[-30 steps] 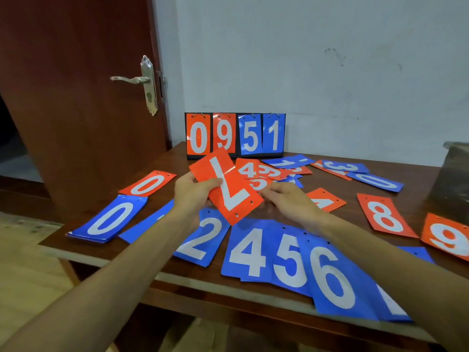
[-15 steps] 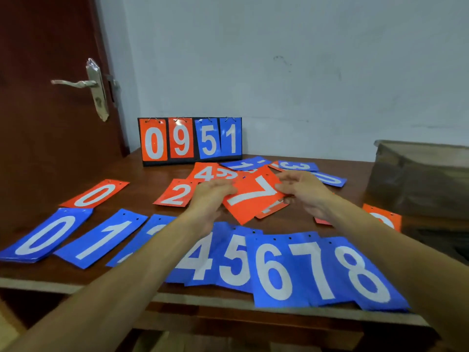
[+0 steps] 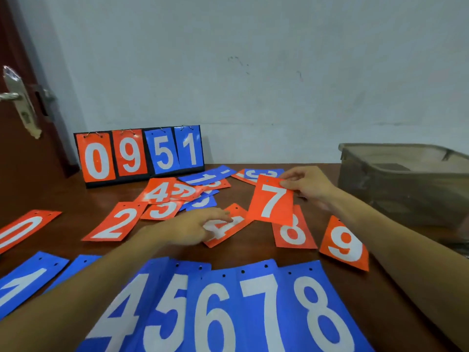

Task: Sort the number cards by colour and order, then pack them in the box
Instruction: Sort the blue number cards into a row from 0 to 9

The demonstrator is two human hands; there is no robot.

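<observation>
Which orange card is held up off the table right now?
The orange 7: the right hand pinches its top right corner. The orange 8, orange 9 and orange 2 lie flat, unheld.

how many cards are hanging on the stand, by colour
orange cards: 2 (0 and 9)
blue cards: 2 (5 and 1)
total on the stand: 4

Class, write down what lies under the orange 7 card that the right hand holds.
Beneath the orange 7 card lies the orange 8 card, lower part showing. Its top is covered by the 7.
</observation>
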